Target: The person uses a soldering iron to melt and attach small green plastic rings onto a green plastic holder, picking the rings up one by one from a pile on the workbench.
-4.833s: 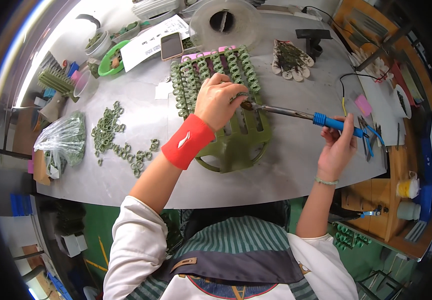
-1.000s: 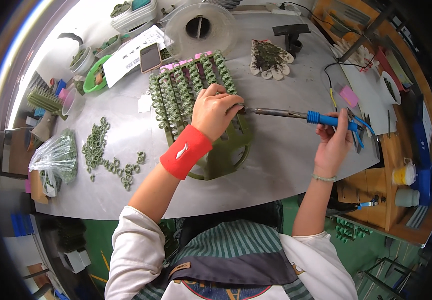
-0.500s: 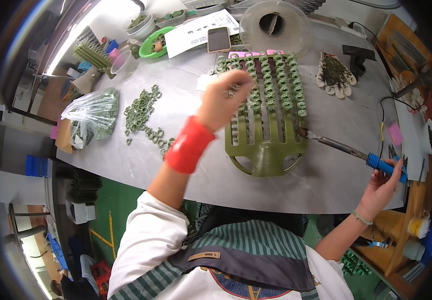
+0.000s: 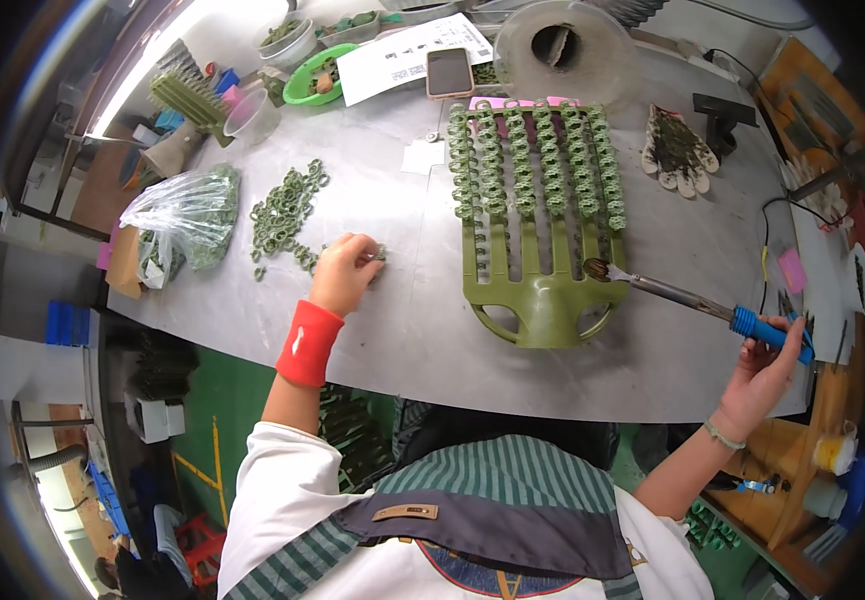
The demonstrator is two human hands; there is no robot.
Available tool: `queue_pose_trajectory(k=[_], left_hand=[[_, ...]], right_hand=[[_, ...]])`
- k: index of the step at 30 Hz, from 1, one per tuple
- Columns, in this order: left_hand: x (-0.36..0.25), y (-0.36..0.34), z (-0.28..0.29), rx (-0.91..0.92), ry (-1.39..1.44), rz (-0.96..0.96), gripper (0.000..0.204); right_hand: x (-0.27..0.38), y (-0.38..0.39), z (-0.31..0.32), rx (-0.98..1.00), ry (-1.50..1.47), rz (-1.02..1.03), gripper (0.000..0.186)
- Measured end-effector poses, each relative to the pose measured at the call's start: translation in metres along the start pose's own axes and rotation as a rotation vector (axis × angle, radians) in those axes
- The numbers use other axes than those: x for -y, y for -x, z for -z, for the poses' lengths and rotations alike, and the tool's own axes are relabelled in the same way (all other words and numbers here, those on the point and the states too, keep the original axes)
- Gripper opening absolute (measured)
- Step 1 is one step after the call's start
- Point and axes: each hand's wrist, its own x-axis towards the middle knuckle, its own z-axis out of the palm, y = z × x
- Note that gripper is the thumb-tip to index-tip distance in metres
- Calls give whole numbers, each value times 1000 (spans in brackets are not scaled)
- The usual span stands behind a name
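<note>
My left hand (image 4: pixel 343 275), with a red wristband above it, is closed in a pinch on a small green ring (image 4: pixel 381 253) at the near end of a loose pile of such rings (image 4: pixel 288 210). A soldering iron (image 4: pixel 688 297) with a blue handle lies in the grip of my right hand (image 4: pixel 756 378) at the right. Its dark tip reaches the right edge of an olive-green plastic rack (image 4: pixel 538 315). Several long prongs run away from me on this rack, their far parts covered with rows of pale green ring pieces (image 4: pixel 555 165).
A clear bag (image 4: pixel 191 220) of green parts lies left. Along the back are a green bowl (image 4: pixel 298 88), a paper sheet (image 4: pixel 378 70), a phone (image 4: pixel 450 73) and a round translucent container (image 4: pixel 593 50). Right of the rack lie a stained glove (image 4: pixel 678 150) and a black stand (image 4: pixel 723 115).
My left hand has moved from above the rack's left prongs down and left to the loose rings, where it now pinches one. My right hand and the iron have hardly moved.
</note>
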Motion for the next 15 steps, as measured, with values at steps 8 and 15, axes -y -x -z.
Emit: queue_pose_trajectory(k=[8, 15], left_hand=[[-26, -22, 16, 57, 7, 68, 19], [-150, -44, -32, 181, 422, -342, 15]], right_hand=[[8, 6, -4, -5, -5, -7, 37], [-3, 8, -9, -20, 21, 22, 38]])
